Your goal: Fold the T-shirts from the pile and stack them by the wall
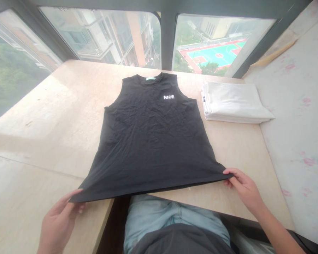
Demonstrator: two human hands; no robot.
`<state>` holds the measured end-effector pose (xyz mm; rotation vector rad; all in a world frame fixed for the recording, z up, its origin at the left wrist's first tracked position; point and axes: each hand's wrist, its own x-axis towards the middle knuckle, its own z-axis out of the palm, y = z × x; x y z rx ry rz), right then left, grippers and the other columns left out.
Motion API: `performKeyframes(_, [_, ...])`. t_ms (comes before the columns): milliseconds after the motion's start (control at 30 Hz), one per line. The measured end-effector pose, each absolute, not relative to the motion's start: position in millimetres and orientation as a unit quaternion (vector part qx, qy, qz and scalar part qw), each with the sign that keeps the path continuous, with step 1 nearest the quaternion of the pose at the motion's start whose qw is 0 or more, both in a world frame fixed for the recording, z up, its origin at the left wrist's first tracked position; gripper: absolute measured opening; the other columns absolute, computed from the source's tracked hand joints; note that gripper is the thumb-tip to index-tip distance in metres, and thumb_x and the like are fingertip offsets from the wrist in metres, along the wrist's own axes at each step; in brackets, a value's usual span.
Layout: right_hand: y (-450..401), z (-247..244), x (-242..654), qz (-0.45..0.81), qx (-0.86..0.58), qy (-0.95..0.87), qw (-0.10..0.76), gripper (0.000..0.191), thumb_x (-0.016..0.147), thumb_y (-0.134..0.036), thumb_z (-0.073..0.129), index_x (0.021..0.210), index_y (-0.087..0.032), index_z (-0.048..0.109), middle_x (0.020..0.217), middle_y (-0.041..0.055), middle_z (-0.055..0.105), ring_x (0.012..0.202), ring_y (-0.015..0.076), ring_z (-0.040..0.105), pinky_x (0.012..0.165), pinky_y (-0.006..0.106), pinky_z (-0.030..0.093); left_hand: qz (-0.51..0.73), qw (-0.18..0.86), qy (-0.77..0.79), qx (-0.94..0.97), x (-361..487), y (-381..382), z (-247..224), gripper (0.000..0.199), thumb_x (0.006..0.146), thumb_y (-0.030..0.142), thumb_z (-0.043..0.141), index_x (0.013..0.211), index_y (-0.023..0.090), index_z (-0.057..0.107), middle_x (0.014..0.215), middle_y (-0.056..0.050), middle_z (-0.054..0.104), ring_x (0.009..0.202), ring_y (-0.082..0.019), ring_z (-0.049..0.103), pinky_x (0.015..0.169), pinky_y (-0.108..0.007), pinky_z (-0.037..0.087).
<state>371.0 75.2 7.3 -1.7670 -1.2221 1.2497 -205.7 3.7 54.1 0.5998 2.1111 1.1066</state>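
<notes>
A black sleeveless shirt [153, 137] lies spread out, front side up, its neckline toward the window and its hem toward me. White letters reading "NICE" show on its chest at the right. My left hand [59, 217] pinches the hem's left corner between thumb and fingers. At the opposite corner, my right hand [241, 185] grips the hem the same way. The hem is stretched between both hands, and the cloth above it has light wrinkles.
A stack of folded white cloth [233, 102] sits on the pale stone ledge [42, 116], right of the shirt. Window panes with dark frames [166, 38] border the far side. A wall with a floral pattern [302, 141] rises at the right. The ledge's front edge is near my legs.
</notes>
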Motion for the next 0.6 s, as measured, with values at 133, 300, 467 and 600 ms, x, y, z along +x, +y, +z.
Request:
performKeyframes(133, [77, 10, 376, 0.510, -0.670, -0.431, 0.324, 0.024, 0.085, -0.041, 0.063, 0.093, -0.019, 0.068, 0.073, 0.0039, 0.065, 0.066, 0.0178, 0.060, 0.062, 0.031, 0.051, 0.457, 0.413, 0.776, 0.137, -217, 0, 53, 0.034, 0.045, 0.034, 0.089, 0.073, 0.023, 0.073, 0.071, 0.002, 0.068, 0.065, -0.017, 0.054, 0.059, -0.031, 0.049])
performKeyframes(300, [79, 17, 372, 0.566, -0.645, -0.352, 0.374, 0.034, 0.082, -0.050, 0.068, 0.092, -0.017, 0.070, 0.093, 0.0093, 0.069, 0.072, 0.0203, 0.064, 0.063, 0.034, 0.053, 0.458, 0.433, 0.758, 0.166, -214, 1, 58, 0.041, 0.054, 0.060, 0.083, 0.068, 0.023, 0.074, 0.080, -0.004, 0.071, 0.074, -0.022, 0.058, 0.063, -0.035, 0.052])
performKeyframes(467, [86, 24, 362, 0.524, -0.712, -0.362, 0.295, 0.045, 0.075, -0.055, 0.075, 0.095, -0.016, 0.069, 0.085, 0.0080, 0.069, 0.069, 0.0188, 0.064, 0.062, 0.031, 0.054, 0.392, 0.405, 0.808, 0.173, -203, 12, 64, 0.073, 0.037, 0.061, 0.092, 0.096, 0.023, 0.073, 0.077, 0.000, 0.070, 0.067, -0.015, 0.054, 0.058, -0.025, 0.048])
performKeyframes(600, [90, 28, 365, 0.536, -0.708, -0.371, 0.274, 0.066, 0.070, -0.051, 0.080, 0.124, -0.016, 0.064, 0.101, 0.0115, 0.072, 0.076, 0.0209, 0.067, 0.069, 0.035, 0.058, 0.320, 0.426, 0.829, 0.169, -206, 13, 67, 0.099, 0.032, 0.063, 0.092, 0.118, 0.021, 0.067, 0.086, -0.003, 0.074, 0.073, -0.017, 0.060, 0.062, -0.025, 0.052])
